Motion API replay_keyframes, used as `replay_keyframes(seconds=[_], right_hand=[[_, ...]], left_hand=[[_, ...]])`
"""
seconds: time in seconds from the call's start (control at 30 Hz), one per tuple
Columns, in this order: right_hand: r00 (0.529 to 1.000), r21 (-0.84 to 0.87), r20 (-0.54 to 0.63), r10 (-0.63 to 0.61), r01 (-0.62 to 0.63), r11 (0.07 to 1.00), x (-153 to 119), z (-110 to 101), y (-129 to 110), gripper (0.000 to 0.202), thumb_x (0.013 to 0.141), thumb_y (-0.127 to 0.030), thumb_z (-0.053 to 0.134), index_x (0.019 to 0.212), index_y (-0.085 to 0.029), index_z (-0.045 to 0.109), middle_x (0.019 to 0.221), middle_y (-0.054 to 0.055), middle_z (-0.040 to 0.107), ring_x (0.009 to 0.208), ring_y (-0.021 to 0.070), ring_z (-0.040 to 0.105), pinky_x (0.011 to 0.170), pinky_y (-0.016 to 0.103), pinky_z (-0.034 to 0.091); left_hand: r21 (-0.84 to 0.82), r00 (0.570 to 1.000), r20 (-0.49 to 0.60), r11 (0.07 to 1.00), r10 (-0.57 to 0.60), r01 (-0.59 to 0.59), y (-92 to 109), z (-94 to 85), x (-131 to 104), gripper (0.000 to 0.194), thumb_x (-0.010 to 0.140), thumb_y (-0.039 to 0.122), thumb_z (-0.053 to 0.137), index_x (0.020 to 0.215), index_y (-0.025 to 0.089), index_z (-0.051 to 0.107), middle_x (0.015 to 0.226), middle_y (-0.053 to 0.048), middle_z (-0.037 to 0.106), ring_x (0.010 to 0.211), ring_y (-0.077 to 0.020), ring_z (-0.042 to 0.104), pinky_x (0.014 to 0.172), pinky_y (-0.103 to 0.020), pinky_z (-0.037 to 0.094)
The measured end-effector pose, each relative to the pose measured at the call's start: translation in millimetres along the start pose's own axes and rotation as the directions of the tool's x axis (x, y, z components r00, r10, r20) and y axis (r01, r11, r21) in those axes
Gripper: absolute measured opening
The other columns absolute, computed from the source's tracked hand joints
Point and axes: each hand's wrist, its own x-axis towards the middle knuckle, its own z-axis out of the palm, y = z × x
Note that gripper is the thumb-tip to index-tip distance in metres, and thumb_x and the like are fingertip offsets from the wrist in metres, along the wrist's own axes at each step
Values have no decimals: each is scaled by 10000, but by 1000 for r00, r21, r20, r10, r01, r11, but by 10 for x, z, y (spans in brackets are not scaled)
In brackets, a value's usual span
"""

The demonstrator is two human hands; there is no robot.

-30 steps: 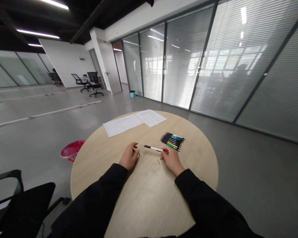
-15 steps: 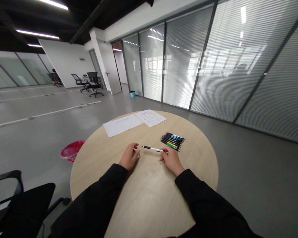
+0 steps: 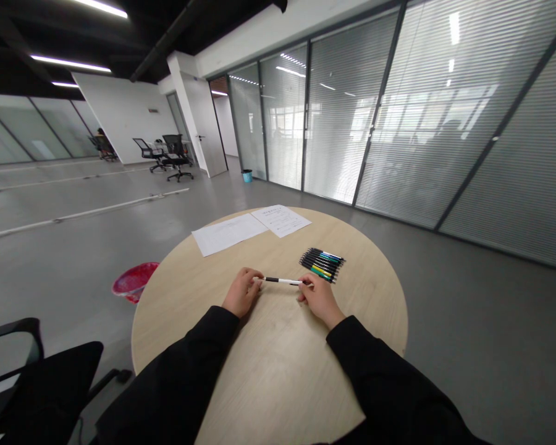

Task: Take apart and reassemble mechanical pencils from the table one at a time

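A black and white pen (image 3: pixel 282 281) spans the gap between my two hands, lying nearly level over the round wooden table (image 3: pixel 278 346). The fingers of my left hand (image 3: pixel 243 292) pinch its left tip. My right hand (image 3: pixel 322 298) grips the other end between thumb and fingers. Just beyond my right hand lies a row of several pens (image 3: pixel 322 262), mostly black, with green, yellow and blue parts.
Two white sheets, one plain (image 3: pixel 229 233) and one printed (image 3: pixel 282 220), lie at the table's far side. A red basket (image 3: pixel 134 281) stands on the floor at the left, and a black chair (image 3: pixel 41 389) is at the lower left.
My left hand has closed on the pen's left tip, which was free before. The pen now lies more level. A small light piece beside my right fingers no longer shows.
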Motion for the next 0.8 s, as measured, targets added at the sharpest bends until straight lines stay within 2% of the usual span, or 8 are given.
replay_keyframes(seconds=[0.2, 0.33, 0.5, 0.63, 0.8], right_hand=[[1000, -11, -17, -4, 4, 1000, 17, -26, 23, 181, 867, -305, 543, 931, -188, 665, 792, 14, 689, 567, 142, 678, 563, 251, 526], [995, -87, -103, 6, -15, 996, 54, -100, 57, 199, 851, -295, 539, 935, -182, 679, 721, 16, 685, 584, 164, 655, 596, 275, 514], [981, -222, -193, -27, -17, 975, 63, -182, 21, 185, 836, -254, 535, 888, -186, 698, 746, 36, 703, 688, 192, 642, 681, 288, 486], [980, -310, -183, -73, 13, 951, 26, -155, -59, 153, 844, -218, 548, 865, -180, 695, 806, 42, 712, 734, 181, 632, 710, 267, 448], [986, -431, -121, -117, 55, 901, -36, -79, -154, 114, 871, -210, 570, 839, -182, 675, 807, 32, 688, 737, 161, 599, 696, 247, 400]], left_hand=[[29, 1000, -18, 1000, 5, -4, -56, -46, 23, 197, 915, 307, 500, 901, 200, 665, 960, -69, 579, 852, -206, 589, 743, -326, 504], [85, 994, -97, 994, -56, 65, -174, -172, 49, 194, 902, 302, 496, 889, 190, 653, 947, -67, 576, 837, -203, 572, 669, -300, 487], [186, 974, -193, 970, -118, 155, -361, -273, 68, 204, 882, 308, 495, 873, 177, 651, 916, -71, 586, 823, -211, 574, 723, -333, 492], [250, 981, -145, 955, -127, 160, -404, -218, 63, 197, 868, 304, 506, 821, 174, 646, 909, -79, 590, 825, -218, 583, 788, -359, 491], [313, 994, -43, 943, -104, 112, -334, -119, 50, 175, 858, 277, 515, 789, 172, 636, 910, -92, 589, 874, -239, 589, 827, -370, 485]])
